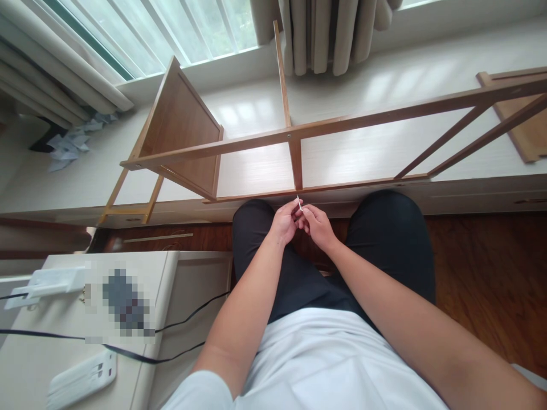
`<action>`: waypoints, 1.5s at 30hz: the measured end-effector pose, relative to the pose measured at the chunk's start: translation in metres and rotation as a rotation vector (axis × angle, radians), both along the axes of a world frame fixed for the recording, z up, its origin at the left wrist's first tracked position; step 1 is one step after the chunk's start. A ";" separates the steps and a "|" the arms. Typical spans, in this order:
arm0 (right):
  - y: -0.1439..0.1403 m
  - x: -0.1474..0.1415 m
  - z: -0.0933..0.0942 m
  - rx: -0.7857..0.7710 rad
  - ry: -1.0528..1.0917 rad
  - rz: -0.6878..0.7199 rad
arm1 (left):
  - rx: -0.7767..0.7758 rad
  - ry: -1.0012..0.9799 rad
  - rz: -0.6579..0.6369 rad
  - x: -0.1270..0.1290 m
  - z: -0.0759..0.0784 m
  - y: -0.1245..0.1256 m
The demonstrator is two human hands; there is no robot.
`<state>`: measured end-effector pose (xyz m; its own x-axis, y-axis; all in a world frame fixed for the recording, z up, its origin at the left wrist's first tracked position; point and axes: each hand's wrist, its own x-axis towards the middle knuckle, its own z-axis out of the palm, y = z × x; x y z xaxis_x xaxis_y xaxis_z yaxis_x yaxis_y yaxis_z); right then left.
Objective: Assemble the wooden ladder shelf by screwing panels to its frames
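Note:
A wooden frame [256,140] of long rails and crosspieces stands on the pale ledge in front of my knees. At its near lower rail, below the middle crosspiece [295,162], a small L-shaped hex key [299,203] points up with its tip at or close to the wood; contact is unclear. My right hand [318,226] pinches the key near its bend. My left hand [284,223] is closed beside it, thumb and fingertips against the key's shaft. The other fingers of both hands curl together underneath and are partly hidden.
A wooden panel [188,134] fills the frame's left end; another panel [527,128] lies at the far right. On the left, a white cabinet [166,285] bears a power strip [55,282], a power bank [83,376] and black cables. Curtains [320,34] hang behind. Crumpled paper [70,145] lies far left.

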<state>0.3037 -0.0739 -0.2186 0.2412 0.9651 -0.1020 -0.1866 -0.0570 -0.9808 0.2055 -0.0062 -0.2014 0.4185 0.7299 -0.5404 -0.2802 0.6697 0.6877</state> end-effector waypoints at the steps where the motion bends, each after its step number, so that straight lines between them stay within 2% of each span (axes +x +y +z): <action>1: 0.001 0.000 -0.001 -0.015 0.032 0.017 | 0.009 -0.002 -0.009 0.000 -0.001 0.000; 8: 0.002 -0.001 -0.002 -0.059 0.199 0.045 | 0.050 -0.004 -0.039 -0.001 -0.004 -0.001; 19: -0.001 -0.001 -0.001 -0.044 0.216 0.045 | 0.080 0.010 -0.040 -0.002 -0.002 -0.002; 40: -0.003 -0.003 0.000 -0.014 0.009 -0.055 | 0.016 0.034 0.011 0.000 0.004 -0.001; 45: -0.004 0.001 -0.006 0.027 -0.200 -0.069 | 0.004 0.037 0.031 0.000 0.005 0.000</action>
